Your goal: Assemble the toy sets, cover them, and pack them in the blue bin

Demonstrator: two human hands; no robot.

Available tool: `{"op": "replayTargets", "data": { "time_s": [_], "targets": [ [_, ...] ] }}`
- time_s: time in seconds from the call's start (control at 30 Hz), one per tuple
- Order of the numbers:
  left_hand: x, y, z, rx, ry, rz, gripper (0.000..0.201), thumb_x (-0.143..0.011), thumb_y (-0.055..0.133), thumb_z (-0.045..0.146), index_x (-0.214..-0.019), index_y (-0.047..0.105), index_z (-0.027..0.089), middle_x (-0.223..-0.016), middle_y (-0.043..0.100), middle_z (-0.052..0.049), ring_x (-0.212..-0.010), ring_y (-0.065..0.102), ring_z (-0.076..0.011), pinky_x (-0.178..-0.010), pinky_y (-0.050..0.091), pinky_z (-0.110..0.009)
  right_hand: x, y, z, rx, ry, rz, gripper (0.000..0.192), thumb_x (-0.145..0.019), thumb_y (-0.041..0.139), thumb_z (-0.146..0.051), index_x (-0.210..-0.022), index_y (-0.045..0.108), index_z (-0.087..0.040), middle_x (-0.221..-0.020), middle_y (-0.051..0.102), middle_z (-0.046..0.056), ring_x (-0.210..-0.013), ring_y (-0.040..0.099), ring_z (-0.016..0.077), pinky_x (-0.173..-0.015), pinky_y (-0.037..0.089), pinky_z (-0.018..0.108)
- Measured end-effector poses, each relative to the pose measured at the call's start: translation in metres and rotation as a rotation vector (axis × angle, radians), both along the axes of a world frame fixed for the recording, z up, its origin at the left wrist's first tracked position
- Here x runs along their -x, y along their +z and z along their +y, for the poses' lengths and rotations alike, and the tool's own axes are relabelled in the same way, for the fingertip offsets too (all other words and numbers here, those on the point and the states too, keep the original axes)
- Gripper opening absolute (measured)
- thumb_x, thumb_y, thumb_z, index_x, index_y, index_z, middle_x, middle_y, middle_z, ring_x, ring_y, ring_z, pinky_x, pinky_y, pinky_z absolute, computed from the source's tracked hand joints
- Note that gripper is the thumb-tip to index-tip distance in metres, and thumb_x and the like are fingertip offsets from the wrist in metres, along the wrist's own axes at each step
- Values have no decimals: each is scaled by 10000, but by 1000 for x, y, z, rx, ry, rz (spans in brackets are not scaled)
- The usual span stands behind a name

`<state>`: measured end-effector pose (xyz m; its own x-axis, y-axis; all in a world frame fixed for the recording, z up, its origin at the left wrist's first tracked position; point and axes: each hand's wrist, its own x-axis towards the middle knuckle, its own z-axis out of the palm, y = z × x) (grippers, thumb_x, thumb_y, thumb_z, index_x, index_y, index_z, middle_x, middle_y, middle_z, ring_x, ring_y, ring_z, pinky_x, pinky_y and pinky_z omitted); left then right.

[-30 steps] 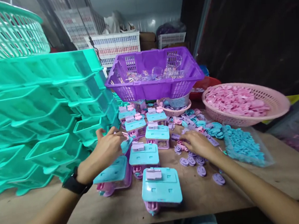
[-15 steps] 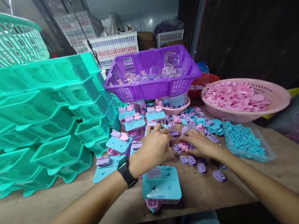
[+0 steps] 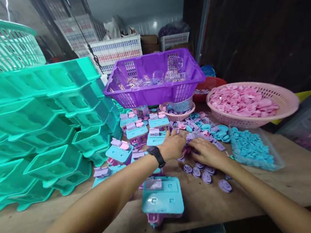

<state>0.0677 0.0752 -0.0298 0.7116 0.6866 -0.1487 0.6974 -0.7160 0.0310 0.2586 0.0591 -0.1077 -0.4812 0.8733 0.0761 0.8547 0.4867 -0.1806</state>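
Leaning at the left of the frame, the stack of teal trays [image 3: 45, 137] could slide onto the toy houses [image 3: 136, 132] if knocked. The nearest toy house [image 3: 163, 200], at lower centre, overhung the counter [image 3: 260, 198] edge and could fall. Both hands, left hand [image 3: 173, 146] and right hand [image 3: 206, 152], met at centre over small purple pieces [image 3: 201, 171]; their grip could not be determined. Loose pieces could scatter. No legible writing was visible.
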Motion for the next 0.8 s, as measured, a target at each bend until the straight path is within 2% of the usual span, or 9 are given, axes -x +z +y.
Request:
{"op": "replayTargets", "data": {
  "time_s": [0.07, 0.13, 0.23, 0.33, 0.47, 0.57, 0.63, 0.7, 0.8],
  "targets": [
    [-3, -4, 1, -4, -11, 4, 229, -864, 580, 128, -1036, 729, 102, -1128, 732, -209, -1216, 552, -416, -1044, 396, -645, 2, -3, 1, -1, -44, -8, 300, -844, 611, -192, -1127, 701, -150, -1085, 719, 151, -1047, 632, 309, -896, 467, 388],
    [-6, -9, 2, -13, -19, 3, 251, -863, 560, 95, -1044, 733, 111, -1157, 726, -215, -1254, 535, -422, -1072, 351, -677, 4, -5, 3, 2, -83, -14, 236, -840, 620, -204, -1051, 716, -160, -1019, 731, 154, -995, 646, 307, -852, 468, 377],
    [-11, -18, 2, -25, -25, -19, 278, -855, 521, 36, -1010, 740, 108, -1178, 712, -228, -1292, 529, -416, -1114, 303, -666, 7, -6, 6, 5, -125, 8, 153, -844, 597, -188, -932, 720, -163, -944, 739, 159, -958, 665, 304, -818, 470, 363],
    [-14, -21, 4, -16, -34, -67, 248, -825, 543, 4, -938, 739, 104, -1123, 719, -224, -1244, 577, -401, -1135, 290, -648, 5, -7, 7, -8, -156, 82, 196, -791, 612, -155, -954, 721, -158, -947, 742, 146, -966, 680, 304, -836, 486, 365],
    [-6, -5, 5, 0, -9, -184, 151, -780, 628, 30, -879, 711, 107, -1054, 726, -209, -1183, 603, -401, -1085, 371, -603, -3, -4, 7, -56, -163, 274, 347, -865, 569, -219, -1183, 702, -182, -1092, 741, 126, -1045, 691, 280, -909, 521, 380],
    [8, 10, -1, 44, 46, -296, 47, -844, 645, 137, -883, 672, 132, -940, 730, -133, -967, 667, -288, -874, 507, -393, -1, 0, 7, -54, -161, 466, 368, -913, 572, -382, -1204, 699, -195, -1143, 746, 127, -1061, 715, 280, -892, 568, 386],
    [19, 16, -6, 153, 74, -413, 116, -930, 611, 250, -881, 635, 148, -828, 695, -55, -770, 640, -184, -688, 487, -270, 8, 5, 5, 72, -193, 750, 431, -858, 651, -540, -1114, 699, -197, -1062, 766, 112, -940, 751, 279, -765, 607, 363],
    [30, 17, -10, 362, 119, -651, 178, -951, 602, 303, -856, 600, 153, -754, 630, -2, -669, 569, -124, -596, 426, -217, 22, 14, 4, 249, -250, 1056, 530, -710, 791, -626, -1016, 682, -207, -922, 773, 72, -766, 755, 255, -619, 601, 319],
    [49, 19, -10, 601, 212, -1025, 180, -880, 663, 286, -802, 582, 145, -709, 549, 21, -637, 481, -100, -578, 362, -211, 44, 32, 2, 399, -277, 1247, 629, -528, 940, -557, -993, 690, -215, -820, 766, 28, -676, 744, 226, -589, 601, 294]
  ]
}}
